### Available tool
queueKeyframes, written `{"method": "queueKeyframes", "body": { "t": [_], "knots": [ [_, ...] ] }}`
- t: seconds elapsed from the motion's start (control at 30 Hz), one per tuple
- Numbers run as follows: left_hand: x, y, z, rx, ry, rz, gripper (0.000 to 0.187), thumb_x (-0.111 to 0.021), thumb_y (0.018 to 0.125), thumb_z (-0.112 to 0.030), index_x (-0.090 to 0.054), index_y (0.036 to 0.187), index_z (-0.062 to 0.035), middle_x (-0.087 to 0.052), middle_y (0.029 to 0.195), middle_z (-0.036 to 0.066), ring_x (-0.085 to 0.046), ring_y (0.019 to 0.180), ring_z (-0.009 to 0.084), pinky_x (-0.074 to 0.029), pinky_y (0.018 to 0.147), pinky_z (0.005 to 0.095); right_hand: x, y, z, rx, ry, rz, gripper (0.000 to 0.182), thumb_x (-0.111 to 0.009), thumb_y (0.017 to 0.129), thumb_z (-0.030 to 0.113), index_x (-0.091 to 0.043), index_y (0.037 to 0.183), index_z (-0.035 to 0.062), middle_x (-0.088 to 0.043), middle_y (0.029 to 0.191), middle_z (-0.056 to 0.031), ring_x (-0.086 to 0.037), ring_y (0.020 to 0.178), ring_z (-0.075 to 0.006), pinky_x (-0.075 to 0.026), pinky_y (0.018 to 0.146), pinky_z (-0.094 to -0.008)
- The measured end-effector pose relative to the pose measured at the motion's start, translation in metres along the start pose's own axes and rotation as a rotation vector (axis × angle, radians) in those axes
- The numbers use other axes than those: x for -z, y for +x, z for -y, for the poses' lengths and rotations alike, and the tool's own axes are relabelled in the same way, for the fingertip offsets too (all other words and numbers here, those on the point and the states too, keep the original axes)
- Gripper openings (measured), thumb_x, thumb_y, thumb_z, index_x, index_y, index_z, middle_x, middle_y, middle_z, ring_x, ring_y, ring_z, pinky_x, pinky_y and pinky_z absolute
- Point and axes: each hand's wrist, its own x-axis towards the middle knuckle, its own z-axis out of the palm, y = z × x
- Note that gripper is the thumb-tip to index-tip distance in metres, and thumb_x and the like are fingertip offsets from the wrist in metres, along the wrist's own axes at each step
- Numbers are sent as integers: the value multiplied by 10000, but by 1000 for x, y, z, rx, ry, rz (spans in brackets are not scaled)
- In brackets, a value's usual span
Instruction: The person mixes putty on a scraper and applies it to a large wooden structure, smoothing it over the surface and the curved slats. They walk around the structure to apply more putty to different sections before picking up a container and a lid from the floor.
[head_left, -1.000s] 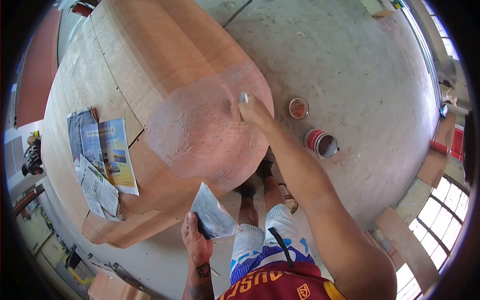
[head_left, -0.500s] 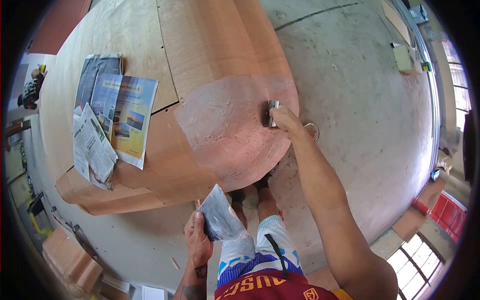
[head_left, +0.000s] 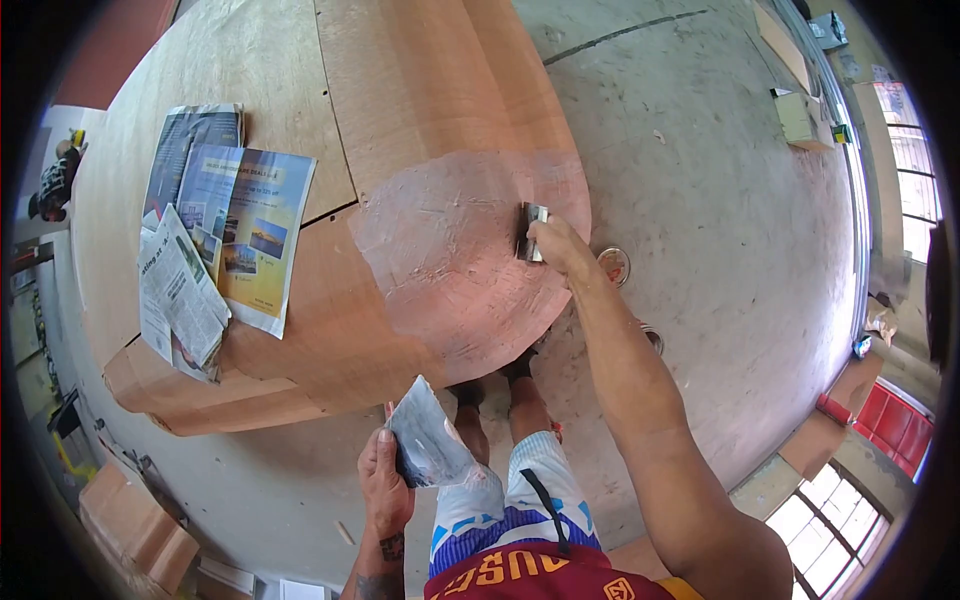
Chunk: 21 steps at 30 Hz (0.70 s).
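My right hand [head_left: 557,243] grips a putty knife [head_left: 531,232], its wide metal blade set against a pinkish patch of filler [head_left: 450,255]. That patch coats the rounded corner of a large plywood form [head_left: 420,100], with ridges and streaks showing in it. Lower down, near the form's front edge, my left hand [head_left: 385,480] is closed around a flat grey board [head_left: 432,438] smeared with whitish filler. A thin reddish end sticks up beside my left thumb; what it belongs to I cannot make out.
Newspaper sheets [head_left: 228,240] lie on the plywood at left. On the concrete floor [head_left: 720,250] beside the corner stands a round can [head_left: 613,265], with another partly behind my right forearm. Another person [head_left: 60,180] is at the far left. Boxes [head_left: 805,118] sit along the right wall.
The putty knife in my right hand has moved slightly left across the pink patch. My left hand and the board have shifted a little left and down. The second can now shows.
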Motion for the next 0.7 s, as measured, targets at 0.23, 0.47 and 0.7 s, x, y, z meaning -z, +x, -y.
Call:
{"method": "queueKeyframes", "body": {
  "t": [0.23, 0.47, 0.7],
  "knots": [
    [-8, -2, 4, -8, 26, 4, 331, -475, 1082, -272, -625, 1139, 18, -664, 1052, 35, -596, 930, 93, -496, 867, 266, -29, -30, -22, 538, -173, -258, 456, -476, 863, 162, -581, 1235, -81, -681, 938, -204, -664, 873, -294, -513, 821, -407],
    [-19, -7, -3, -35, 69, -37, 317, -479, 1080, -262, -622, 1108, 19, -667, 1002, 39, -597, 877, 88, -502, 829, 269, 22, 11, -40, 83, 89, -75, 387, -474, 869, 172, -643, 1131, -57, -690, 929, -196, -665, 870, -289, -517, 807, -396],
    [-10, -9, 5, -27, 64, -65, 317, -478, 1080, -278, -616, 1035, 4, -662, 971, 29, -597, 871, 87, -503, 816, 265, 18, -5, 31, -41, -81, -13, 327, -506, 848, 190, -656, 1018, -44, -658, 814, -160, -639, 770, -283, -512, 714, -434]
  ]
}}
